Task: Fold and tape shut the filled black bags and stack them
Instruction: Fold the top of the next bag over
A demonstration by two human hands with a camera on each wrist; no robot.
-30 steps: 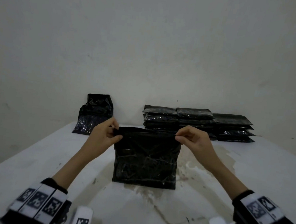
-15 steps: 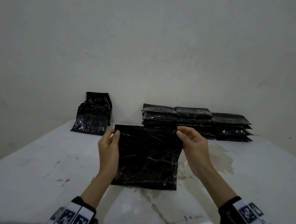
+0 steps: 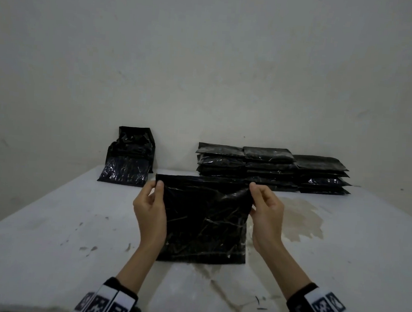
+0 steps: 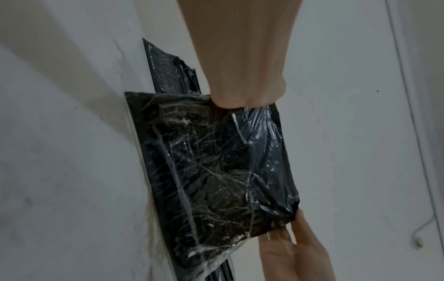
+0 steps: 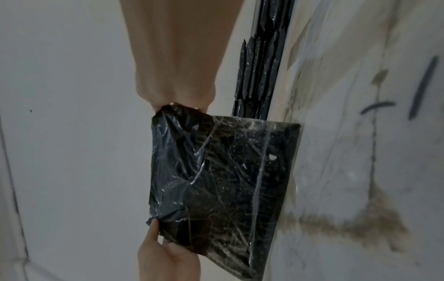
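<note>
Our left hand (image 3: 150, 208) and right hand (image 3: 266, 215) each pinch a top corner of the black bag (image 3: 204, 219) (standing on the table (image 3: 49, 218) between them), its top edge running hand to hand, equally near both

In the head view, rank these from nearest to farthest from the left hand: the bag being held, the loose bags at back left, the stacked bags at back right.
1. Held bag, pinched in the left hand.
2. Loose bags, back left.
3. Stacked bags, back right.
</note>
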